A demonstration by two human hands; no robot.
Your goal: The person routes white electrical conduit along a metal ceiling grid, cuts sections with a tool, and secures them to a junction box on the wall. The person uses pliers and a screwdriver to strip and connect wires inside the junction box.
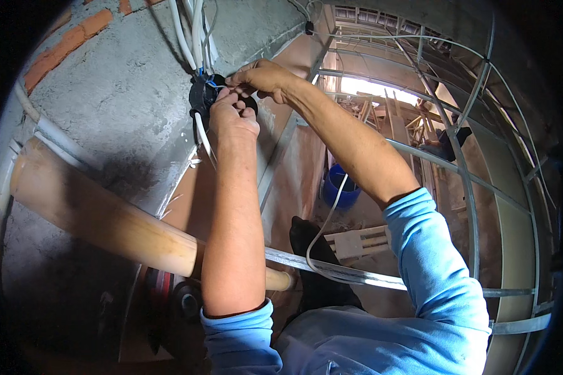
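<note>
A black round junction box (200,97) is fixed at the edge of the cement wall. White cables (196,37) run into it from above, and a white cable (201,132) leaves it below. A thin blue wire (214,82) sticks out of the box. My right hand (260,80) reaches in from the right, its fingertips pinched at the end of this wire. Just below it, my left hand (233,115) has its fingers curled together close to the box; what lies between them is hidden. Behind the hands shows a black round piece (250,107).
A thick bamboo pole (106,209) slants across the lower left. Metal framing (469,187) fills the right side, with a metal bar (356,278) crossing before me. Below are a blue bucket (341,187) and scrap wood. A white cable (327,228) hangs by my right arm.
</note>
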